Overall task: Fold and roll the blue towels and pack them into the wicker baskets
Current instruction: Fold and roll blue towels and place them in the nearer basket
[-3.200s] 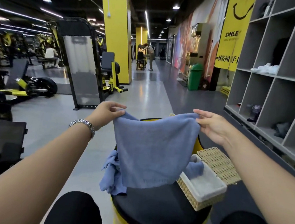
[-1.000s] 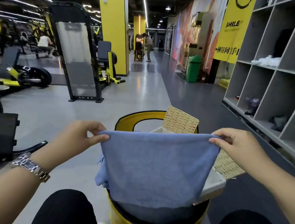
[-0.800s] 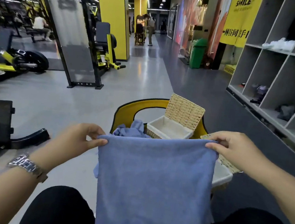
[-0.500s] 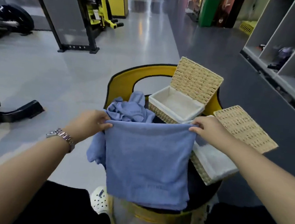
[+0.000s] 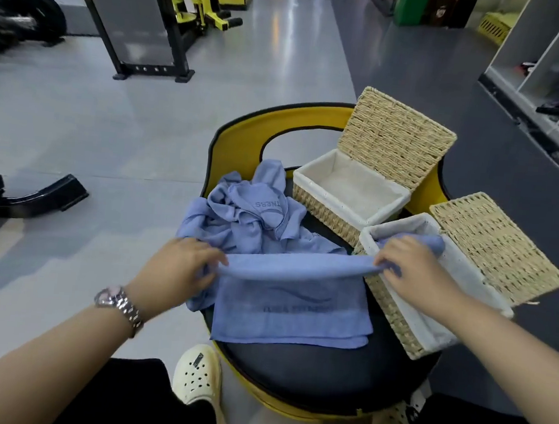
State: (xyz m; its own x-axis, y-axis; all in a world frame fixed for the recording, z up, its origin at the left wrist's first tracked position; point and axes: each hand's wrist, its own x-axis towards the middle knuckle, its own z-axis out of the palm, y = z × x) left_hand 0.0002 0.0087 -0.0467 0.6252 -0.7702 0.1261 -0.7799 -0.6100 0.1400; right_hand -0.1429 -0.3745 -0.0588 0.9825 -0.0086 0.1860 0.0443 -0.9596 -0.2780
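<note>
So the blue towel (image 5: 291, 309) is lying folded on the black stool seat (image 5: 324, 374), with its top edge lifted. The left hand (image 5: 178, 270) pinches the corner at 9 o'clock and the right hand (image 5: 411, 270) pinches the one at 3 o'clock. A crumpled pile of blue towels (image 5: 247, 219) sits at 12 o'clock from it, and 2 open wicker baskets, the far basket (image 5: 347, 194) and the near basket (image 5: 433, 293), are around 1 to 3 o'clock.

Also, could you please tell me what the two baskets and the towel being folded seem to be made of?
Baskets: woven straw-coloured wicker, matte, white fabric lining. Towel: soft blue terry-like cloth, probably cotton or microfibre; it drapes and creases.
</note>
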